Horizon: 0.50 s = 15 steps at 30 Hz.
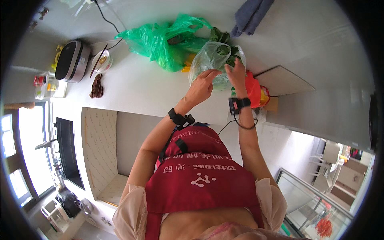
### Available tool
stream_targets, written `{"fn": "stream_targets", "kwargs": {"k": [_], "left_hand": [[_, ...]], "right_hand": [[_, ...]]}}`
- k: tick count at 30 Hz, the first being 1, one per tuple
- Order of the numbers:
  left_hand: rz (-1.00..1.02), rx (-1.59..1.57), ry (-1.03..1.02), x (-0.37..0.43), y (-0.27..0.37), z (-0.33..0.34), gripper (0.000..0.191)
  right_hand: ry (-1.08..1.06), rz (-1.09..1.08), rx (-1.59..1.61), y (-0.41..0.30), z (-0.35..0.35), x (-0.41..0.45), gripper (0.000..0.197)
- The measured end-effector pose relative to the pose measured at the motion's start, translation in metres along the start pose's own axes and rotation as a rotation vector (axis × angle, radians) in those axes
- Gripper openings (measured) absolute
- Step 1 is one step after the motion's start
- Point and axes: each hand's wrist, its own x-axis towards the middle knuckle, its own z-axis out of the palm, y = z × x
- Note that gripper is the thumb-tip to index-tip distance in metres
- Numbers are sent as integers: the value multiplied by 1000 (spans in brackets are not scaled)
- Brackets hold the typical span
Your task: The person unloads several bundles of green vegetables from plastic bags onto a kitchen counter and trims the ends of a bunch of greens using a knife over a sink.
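Observation:
A clear plastic bag (207, 60) with leafy greens (222, 37) at its mouth lies on the white counter (135, 87). My left hand (202, 85) rests at the bag's near left side, its fingers bent towards the mouth; whether they pinch the plastic cannot be told. Over the bag's right side is my right hand (236, 75), fingers raised beside the leaves, slightly blurred. A green plastic bag (162, 45) touches the clear one on the left, with something yellow between them. A red bag (252, 90) stands just right of my right wrist.
Far left on the counter are a rice cooker (72, 61), a bowl (103, 61) with chopsticks across it and a crumpled brown cloth (97, 86). A grey towel (250, 16) hangs behind the bags. A flat board (285, 79) is at the right. Cables run from my wrist devices.

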Motion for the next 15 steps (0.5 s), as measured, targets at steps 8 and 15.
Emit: {"fn": "stream_targets", "kwargs": {"k": [8,15], "left_hand": [[179,215,-70,27,-41,13,60],[-14,725,-410,-2,-109,14,52]], "right_hand": [[-387,-216,508,-79,26,-61,52],[-617,55,299,-69,-25,-66,21]]}}
